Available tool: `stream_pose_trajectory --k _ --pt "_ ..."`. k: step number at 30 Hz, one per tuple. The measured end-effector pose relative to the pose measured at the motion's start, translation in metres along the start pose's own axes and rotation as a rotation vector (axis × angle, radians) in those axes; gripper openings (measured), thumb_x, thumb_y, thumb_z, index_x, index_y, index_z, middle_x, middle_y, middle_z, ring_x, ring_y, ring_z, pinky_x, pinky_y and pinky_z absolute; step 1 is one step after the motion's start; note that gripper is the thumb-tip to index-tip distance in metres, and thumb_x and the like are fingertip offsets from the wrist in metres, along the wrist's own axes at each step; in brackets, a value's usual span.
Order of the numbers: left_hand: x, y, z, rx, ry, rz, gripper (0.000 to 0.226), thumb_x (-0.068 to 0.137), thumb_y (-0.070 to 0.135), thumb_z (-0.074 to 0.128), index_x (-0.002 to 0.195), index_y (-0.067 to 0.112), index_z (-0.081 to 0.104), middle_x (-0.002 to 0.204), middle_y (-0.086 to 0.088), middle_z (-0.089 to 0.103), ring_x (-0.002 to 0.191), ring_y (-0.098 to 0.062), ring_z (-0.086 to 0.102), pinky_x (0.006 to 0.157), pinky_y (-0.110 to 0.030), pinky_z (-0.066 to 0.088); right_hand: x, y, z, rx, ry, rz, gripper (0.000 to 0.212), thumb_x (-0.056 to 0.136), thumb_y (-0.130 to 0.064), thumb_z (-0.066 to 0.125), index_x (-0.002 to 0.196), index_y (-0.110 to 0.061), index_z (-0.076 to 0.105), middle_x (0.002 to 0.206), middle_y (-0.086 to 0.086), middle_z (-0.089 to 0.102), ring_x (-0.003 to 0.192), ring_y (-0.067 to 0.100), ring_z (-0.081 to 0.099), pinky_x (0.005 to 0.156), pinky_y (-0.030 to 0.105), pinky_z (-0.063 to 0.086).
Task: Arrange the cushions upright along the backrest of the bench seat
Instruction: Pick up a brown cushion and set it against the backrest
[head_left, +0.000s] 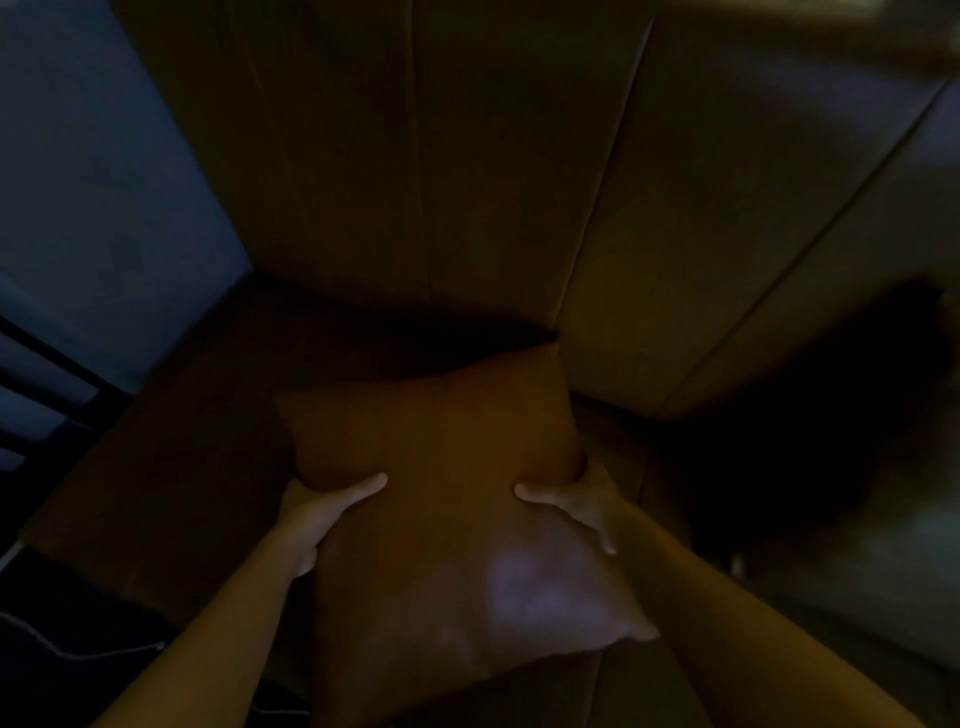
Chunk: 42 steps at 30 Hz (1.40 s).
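Orange cushion (441, 499): held over bench seat (171, 452), far edge near backrest (467, 171). L hand (317, 519) and R hand (582, 506) clamped on opposite sides. Dim light. Advice: tip top edge back onto backrest, seat bottom edge in crease, then let go.

We note that low light obscures most detail. The fingers of the left hand (317, 514) and the right hand (576, 506) lie hidden behind the cushion (441, 467). A dark mass (810, 415) on the bench (171, 467) at right cannot be identified. Both forearms are cut by the bottom edge.
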<state>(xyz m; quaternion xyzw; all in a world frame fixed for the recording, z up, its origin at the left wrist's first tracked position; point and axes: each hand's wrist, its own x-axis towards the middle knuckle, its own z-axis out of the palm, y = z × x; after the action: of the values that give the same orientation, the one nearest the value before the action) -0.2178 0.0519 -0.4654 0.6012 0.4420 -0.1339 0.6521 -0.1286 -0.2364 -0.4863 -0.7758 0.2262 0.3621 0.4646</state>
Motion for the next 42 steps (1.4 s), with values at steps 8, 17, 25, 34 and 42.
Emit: stream_pose_trajectory --k 8,17,25,34,42 --pt "-0.037 0.068 0.074 0.066 -0.147 0.273 0.126 0.044 0.031 0.095 0.149 0.023 0.026 0.147 -0.009 0.043 0.130 -0.036 0.046 0.100 -0.054 0.043 -0.057 0.015 -0.074 0.310 0.159 -0.170 0.150 0.023 -0.051 0.094 0.149 -0.041 0.014 0.155 0.004 0.030 0.139 0.033 0.036 0.106 0.058 0.041" --pt "-0.036 0.136 0.172 0.238 -0.359 0.469 0.120 0.056 0.027 0.088 0.151 0.035 0.015 0.153 -0.003 0.034 0.138 -0.032 0.035 0.106 -0.057 0.031 -0.072 0.025 -0.141 0.534 0.410 -0.355 0.131 0.054 -0.025 0.093 0.152 -0.034 0.008 0.155 0.002 0.025 0.142 0.029 0.028 0.109 0.051 0.040" --pt "-0.013 0.115 0.190 0.283 -0.376 0.374 0.126 0.054 0.026 0.087 0.151 0.041 0.008 0.159 -0.002 0.023 0.143 -0.037 0.025 0.101 -0.071 0.030 -0.055 0.029 -0.159 0.482 0.425 -0.258 0.121 0.064 -0.025 0.088 0.153 -0.034 0.007 0.157 0.004 0.024 0.143 0.033 0.028 0.100 0.053 0.046" --pt "-0.001 0.114 0.190 0.290 -0.311 0.426 0.119 0.058 0.020 0.087 0.151 0.039 0.015 0.157 -0.003 0.027 0.142 -0.037 0.028 0.100 -0.069 0.034 -0.059 0.024 -0.155 0.444 0.390 -0.151 0.114 0.071 -0.029 0.083 0.152 -0.040 0.004 0.158 0.003 0.024 0.140 0.038 0.032 0.078 0.051 0.051" --pt "-0.006 0.125 0.186 0.352 -0.290 0.295 0.128 0.059 0.023 0.088 0.151 0.043 0.002 0.160 -0.002 0.019 0.143 -0.038 0.024 0.102 -0.069 0.032 -0.056 0.023 -0.153 0.447 0.381 -0.177 0.118 0.069 -0.031 0.084 0.155 -0.033 0.003 0.158 0.003 0.027 0.145 0.031 0.028 0.112 0.052 0.036"
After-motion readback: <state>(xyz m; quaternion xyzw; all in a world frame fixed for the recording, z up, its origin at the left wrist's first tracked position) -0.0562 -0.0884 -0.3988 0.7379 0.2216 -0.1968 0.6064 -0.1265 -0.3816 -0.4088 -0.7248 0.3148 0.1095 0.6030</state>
